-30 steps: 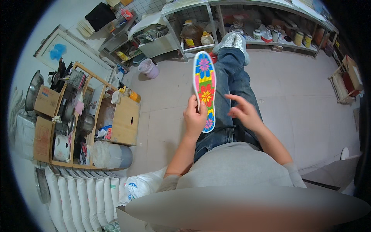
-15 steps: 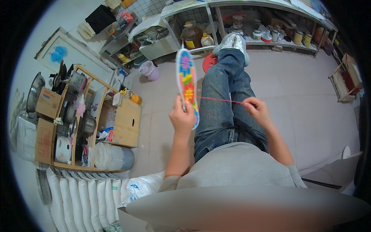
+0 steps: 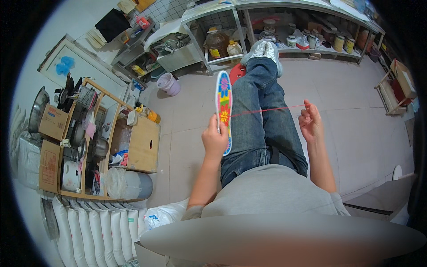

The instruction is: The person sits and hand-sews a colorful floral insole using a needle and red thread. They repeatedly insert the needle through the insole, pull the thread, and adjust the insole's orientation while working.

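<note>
My left hand (image 3: 214, 137) is closed around the near part of an insole (image 3: 224, 91) with bright flower embroidery and a white rim. It is held upright, left of my legs. From the insole's middle a red thread (image 3: 271, 110) runs taut across my jeans to the right. Its other end reaches the fingertips of my right hand (image 3: 312, 123), which is raised beside my right knee with the fingers curled in. Whether a needle sits in those fingertips is too small to tell.
My legs (image 3: 249, 111) stretch forward, with a red round object (image 3: 237, 72) beside the shoes. A lilac bucket (image 3: 168, 84) stands ahead on the left, near a wooden rack (image 3: 106, 133) of pots. Shelves (image 3: 307, 50) with jars run along the far side. White sacks (image 3: 95, 231) line the near left.
My right hand has moved outward to the right and slightly forward, drawing out a longer stretch of red thread. The insole has come a little closer to me and its face has turned slightly.
</note>
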Demonstrator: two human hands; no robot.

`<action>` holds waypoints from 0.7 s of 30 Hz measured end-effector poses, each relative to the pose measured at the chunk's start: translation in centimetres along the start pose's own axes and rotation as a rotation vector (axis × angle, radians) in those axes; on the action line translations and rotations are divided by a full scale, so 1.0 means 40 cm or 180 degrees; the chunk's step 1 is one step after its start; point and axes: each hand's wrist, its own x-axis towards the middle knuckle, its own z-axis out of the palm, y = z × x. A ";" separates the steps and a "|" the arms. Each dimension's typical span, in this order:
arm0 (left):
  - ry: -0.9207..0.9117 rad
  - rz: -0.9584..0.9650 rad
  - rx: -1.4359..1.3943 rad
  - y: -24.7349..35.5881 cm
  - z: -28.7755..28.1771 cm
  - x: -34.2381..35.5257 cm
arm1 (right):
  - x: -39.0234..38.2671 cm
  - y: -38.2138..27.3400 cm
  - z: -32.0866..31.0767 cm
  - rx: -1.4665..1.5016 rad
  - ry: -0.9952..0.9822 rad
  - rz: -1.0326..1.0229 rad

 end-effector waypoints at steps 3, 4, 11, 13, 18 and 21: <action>-0.0109 -0.0095 -0.0106 -0.012 0.036 -0.026 | -0.007 0.010 0.033 0.1199 -0.0172 0.0348; -0.0096 -0.0226 -0.0207 -0.019 0.045 -0.029 | -0.012 0.014 0.047 0.1372 -0.0280 0.0402; -0.0041 -0.1153 -0.2275 -0.017 0.093 -0.024 | -0.098 0.110 0.150 -0.0140 -0.0797 0.0477; -0.0294 -0.1104 -0.2544 0.000 0.113 -0.035 | -0.114 0.114 0.170 -0.0422 -0.0809 0.0484; 0.0471 -0.0672 -0.0792 -0.108 0.101 0.013 | -0.150 0.029 0.193 -0.0681 -0.1314 -0.0515; 0.0882 -0.1425 -0.1355 -0.229 0.058 0.043 | -0.182 -0.067 0.183 -0.1210 -0.1601 -0.1442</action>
